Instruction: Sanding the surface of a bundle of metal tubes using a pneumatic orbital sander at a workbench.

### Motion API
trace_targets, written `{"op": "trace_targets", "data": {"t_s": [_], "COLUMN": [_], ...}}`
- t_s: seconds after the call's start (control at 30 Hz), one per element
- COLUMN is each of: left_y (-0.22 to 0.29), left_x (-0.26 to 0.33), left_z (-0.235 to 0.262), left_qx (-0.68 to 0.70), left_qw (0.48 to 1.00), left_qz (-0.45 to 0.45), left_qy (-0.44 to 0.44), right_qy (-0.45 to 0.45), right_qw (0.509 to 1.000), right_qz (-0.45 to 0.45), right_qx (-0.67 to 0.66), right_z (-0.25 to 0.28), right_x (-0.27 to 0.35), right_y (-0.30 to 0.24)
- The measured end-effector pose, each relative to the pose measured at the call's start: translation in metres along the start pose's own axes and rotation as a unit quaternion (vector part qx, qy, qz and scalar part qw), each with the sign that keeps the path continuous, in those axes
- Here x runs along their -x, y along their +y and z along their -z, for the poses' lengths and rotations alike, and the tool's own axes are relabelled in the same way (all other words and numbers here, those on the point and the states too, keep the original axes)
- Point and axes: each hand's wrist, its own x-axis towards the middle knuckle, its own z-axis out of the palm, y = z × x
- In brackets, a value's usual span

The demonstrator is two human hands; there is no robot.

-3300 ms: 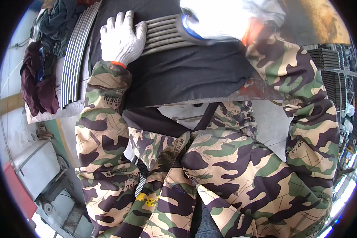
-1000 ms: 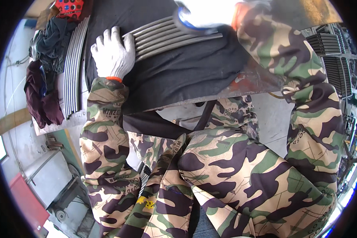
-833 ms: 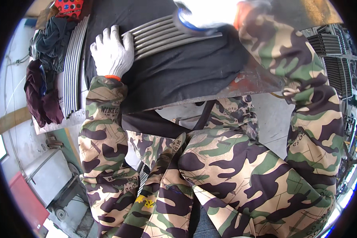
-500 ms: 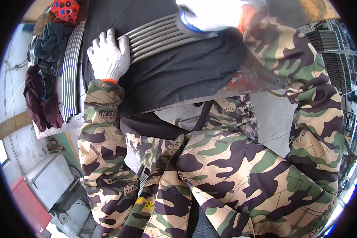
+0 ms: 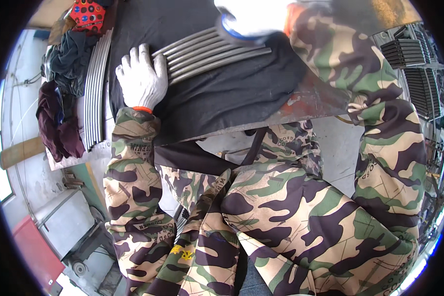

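Note:
A row of grey metal rods (image 5: 202, 57) lies side by side on a black cloth (image 5: 209, 106) over the table. At their left ends rests my left hand (image 5: 143, 81) in a white knitted glove, its fingers stretched out and apart, the thumb side touching the rods. My right hand (image 5: 256, 15), also gloved and smeared by motion, is closed over a round blue-edged pad (image 5: 234, 33) on the rods' far right part. The glove hides most of that pad, and its exact kind cannot be made out.
Another bundle of metal rods (image 5: 96, 93) lies at the left, beside dark crumpled clothes (image 5: 59, 126) and a red patterned box (image 5: 88, 17). Bare rusty metal (image 5: 313, 101) shows at the table's front edge. Racks of dark stacked bars (image 5: 422, 91) stand at right.
My right hand and the round pad have shifted slightly left, uncovering the right ends of the nearer rods. My left hand stays at the rods' left ends; the whole view has shifted a little.

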Motion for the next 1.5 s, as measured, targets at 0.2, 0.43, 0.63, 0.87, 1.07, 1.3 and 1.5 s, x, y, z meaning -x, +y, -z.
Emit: {"op": "trace_targets", "data": {"t_s": [0.2, 0.43, 0.63, 0.87, 1.07, 1.3, 1.5], "left_y": [0.003, -0.016, -0.008, -0.006, -0.004, 0.002, 0.007], "left_x": [0.0, 0.005, 0.01, 0.013, 0.005, 0.002, 0.01], "left_z": [-0.005, 0.001, -0.004, 0.007, 0.03, 0.032, 0.024], "left_qx": [0.001, 0.049, 0.007, 0.001, 0.167, 0.139, 0.095], "left_qw": [1.0, 0.999, 0.999, 1.0, 0.979, 0.988, 0.995], "left_qz": [0.001, -0.011, 0.036, 0.014, -0.102, -0.053, -0.037], "left_qy": [0.022, -0.013, -0.001, -0.016, -0.059, -0.05, -0.014], "right_qy": [-0.032, -0.041, 0.011, -0.062, -0.042, 0.018, 0.047], "right_qw": [0.999, 0.999, 0.999, 0.998, 0.999, 0.999, 0.997], "right_qz": [-0.018, -0.007, 0.015, -0.029, -0.014, 0.04, 0.048], "right_qx": [-0.005, -0.008, 0.047, -0.015, -0.002, 0.005, 0.024], "right_z": [0.008, 0.009, -0.013, 0.012, 0.009, 0.01, -0.01], "right_x": [0.004, 0.012, 0.031, -0.002, -0.009, 0.0, -0.02], "right_y": [-0.01, -0.024, -0.019, -0.032, -0.028, -0.039, -0.031]}}
